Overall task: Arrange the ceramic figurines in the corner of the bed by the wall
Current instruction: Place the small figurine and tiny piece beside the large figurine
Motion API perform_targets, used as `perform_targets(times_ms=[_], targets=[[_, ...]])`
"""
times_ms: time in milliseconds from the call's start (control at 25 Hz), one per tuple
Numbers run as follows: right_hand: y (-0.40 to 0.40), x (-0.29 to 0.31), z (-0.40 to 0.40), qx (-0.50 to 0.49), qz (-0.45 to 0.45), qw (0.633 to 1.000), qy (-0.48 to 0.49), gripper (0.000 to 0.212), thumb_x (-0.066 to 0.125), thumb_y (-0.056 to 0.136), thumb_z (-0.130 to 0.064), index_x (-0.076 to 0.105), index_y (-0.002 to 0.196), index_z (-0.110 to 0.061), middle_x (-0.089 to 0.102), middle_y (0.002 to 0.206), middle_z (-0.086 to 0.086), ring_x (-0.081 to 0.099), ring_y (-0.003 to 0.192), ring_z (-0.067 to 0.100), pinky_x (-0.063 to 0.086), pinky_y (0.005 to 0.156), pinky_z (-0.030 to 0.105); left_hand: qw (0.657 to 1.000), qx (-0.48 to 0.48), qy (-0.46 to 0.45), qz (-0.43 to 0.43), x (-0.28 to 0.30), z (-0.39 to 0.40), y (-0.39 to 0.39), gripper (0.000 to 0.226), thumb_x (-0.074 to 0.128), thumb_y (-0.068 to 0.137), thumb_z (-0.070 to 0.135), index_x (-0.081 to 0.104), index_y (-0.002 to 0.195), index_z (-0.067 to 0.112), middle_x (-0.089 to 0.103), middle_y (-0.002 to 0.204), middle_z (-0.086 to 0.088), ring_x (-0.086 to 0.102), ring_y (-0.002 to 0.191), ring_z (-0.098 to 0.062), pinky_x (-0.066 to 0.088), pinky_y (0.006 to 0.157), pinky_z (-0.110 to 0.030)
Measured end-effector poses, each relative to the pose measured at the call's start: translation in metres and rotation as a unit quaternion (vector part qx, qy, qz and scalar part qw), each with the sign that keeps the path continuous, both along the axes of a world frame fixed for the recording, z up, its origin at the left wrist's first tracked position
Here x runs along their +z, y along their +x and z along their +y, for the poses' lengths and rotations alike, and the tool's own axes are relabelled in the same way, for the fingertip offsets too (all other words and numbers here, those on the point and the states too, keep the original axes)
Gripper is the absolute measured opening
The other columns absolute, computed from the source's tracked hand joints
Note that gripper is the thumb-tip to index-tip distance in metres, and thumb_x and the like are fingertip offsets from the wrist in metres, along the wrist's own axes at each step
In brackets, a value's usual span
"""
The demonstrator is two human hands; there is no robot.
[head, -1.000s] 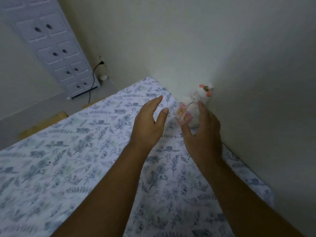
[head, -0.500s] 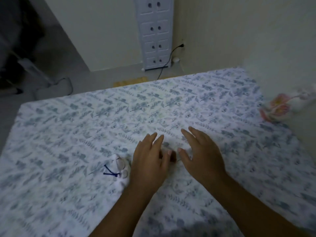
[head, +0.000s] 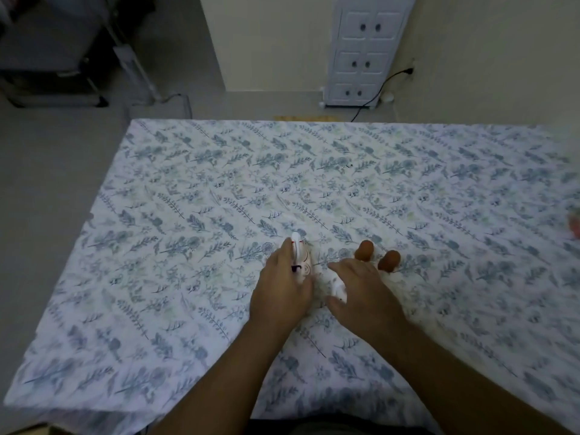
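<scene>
On the floral bedsheet (head: 194, 215) in mid-bed, my left hand (head: 282, 290) is wrapped around a small white figurine with a dark blue bow (head: 299, 257), whose top sticks out past my fingers. My right hand (head: 364, 287) lies over a white figurine with two brown rounded ears (head: 376, 255); the ears and a bit of white body show around my fingers. A pink-and-white figurine (head: 575, 226) is barely visible at the right frame edge, by the wall.
The bed's far edge meets the grey floor (head: 62, 152). A white drawer tower (head: 364, 48) stands beyond it against the wall, with a black cable (head: 376, 92) plugged in beside it. A dark rack (head: 53, 58) is at the far left.
My view swung away from the wall corner to the middle of the bed. Both hands left the pink-flowered figurine there and closed on two figurines lying mid-bed.
</scene>
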State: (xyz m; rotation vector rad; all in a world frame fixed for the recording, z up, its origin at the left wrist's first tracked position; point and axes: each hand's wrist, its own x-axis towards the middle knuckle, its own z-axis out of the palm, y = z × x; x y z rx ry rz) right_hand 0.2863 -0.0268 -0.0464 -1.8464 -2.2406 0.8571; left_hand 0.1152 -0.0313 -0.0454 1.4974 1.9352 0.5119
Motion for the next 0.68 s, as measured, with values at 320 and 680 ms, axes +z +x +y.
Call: perform_targets(times_ms=[320, 680], targets=[[-0.004, -0.015, -0.004, -0.051, 0.002, 0.998, -0.044, 0.054, 0.065, 0.092, -0.011, 0.050, 0.143, -0.016, 0.047, 0.152, 0.005, 0.040, 0.142, 0.021, 0.028, 0.115, 0.028, 0.999, 0.017, -0.035, -0.020, -0.004, 0.007, 0.008, 0.071, 0.076, 0.078, 0.040, 0.040, 0.138, 0.027, 0.063, 0.118, 0.001, 0.066, 0.100, -0.020, 0.061, 0.079, -0.042], [0.024, 0.044, -0.008, -0.172, 0.078, 0.982, 0.021, 0.058, 0.073, 0.083, -0.011, 0.056, 0.138, -0.019, 0.069, 0.120, 0.008, 0.065, 0.108, 0.026, 0.056, 0.089, 0.039, 0.992, -0.043, 0.025, -0.116, 0.053, 0.010, 0.013, 0.055, 0.080, 0.078, 0.028, 0.055, 0.125, 0.040, 0.067, 0.093, 0.023, 0.064, 0.086, 0.012, 0.055, 0.069, -0.018]])
